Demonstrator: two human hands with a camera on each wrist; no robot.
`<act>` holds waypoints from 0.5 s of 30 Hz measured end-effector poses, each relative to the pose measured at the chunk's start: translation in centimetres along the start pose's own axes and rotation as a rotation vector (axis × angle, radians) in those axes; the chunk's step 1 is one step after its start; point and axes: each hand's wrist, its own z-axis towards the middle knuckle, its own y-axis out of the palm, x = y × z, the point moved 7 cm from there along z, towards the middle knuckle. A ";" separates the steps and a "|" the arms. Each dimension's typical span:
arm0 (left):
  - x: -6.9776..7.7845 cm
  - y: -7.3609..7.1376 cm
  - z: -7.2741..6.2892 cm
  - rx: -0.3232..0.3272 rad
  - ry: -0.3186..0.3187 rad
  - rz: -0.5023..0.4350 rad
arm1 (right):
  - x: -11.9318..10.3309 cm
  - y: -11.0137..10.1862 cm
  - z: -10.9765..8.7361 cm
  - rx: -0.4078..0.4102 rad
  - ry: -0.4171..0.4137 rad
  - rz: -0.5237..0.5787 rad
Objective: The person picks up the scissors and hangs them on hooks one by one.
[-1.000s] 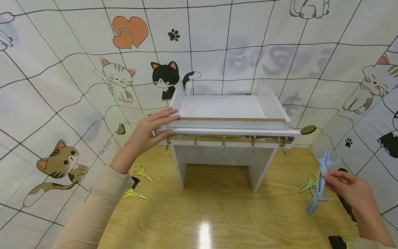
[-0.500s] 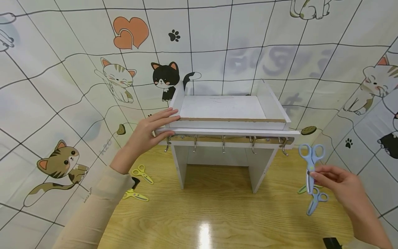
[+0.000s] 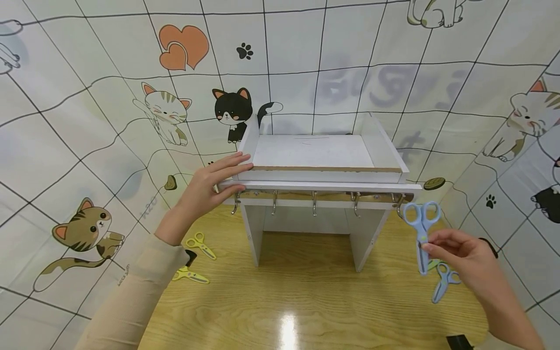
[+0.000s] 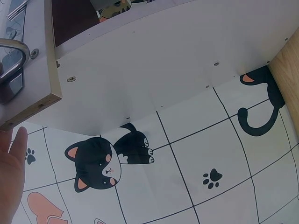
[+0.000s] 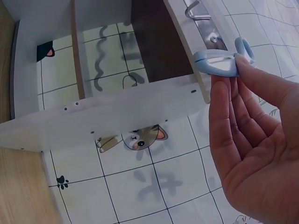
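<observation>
My right hand (image 3: 459,257) pinches a pair of light blue scissors (image 3: 422,228) by the blades, with the handle loops upward, close to the right end hook (image 3: 399,206) of a white shelf (image 3: 323,186). In the right wrist view the scissors (image 5: 217,63) sit between thumb and fingertips, near a metal hook (image 5: 198,14). Spread over the shelf's left end, my left hand (image 3: 205,187) rests on its edge with extended fingers. The left wrist view shows only part of that hand (image 4: 13,172) beside the shelf's end (image 4: 46,102).
Another blue pair of scissors (image 3: 444,282) lies on the wooden table (image 3: 315,311) at the right, with a partly hidden green pair (image 3: 433,264) behind it. Two yellow pairs lie at the left, one farther back (image 3: 201,244) and one nearer (image 3: 191,275). Several metal hooks line the shelf front.
My right hand has moved left with the blue scissors, from above the table's right side to near the right end hook. The left hand has stayed in place.
</observation>
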 end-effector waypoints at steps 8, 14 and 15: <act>0.0 0.0 0.1 -0.002 -0.004 -0.002 | -1.1 1.5 0.1 -0.068 -0.151 0.120; 0.0 0.0 0.1 -0.005 -0.011 -0.007 | -1.3 2.2 0.3 -0.099 -0.169 0.104; 0.0 0.0 0.1 -0.005 -0.011 -0.008 | -1.3 2.3 0.3 -0.103 -0.173 0.102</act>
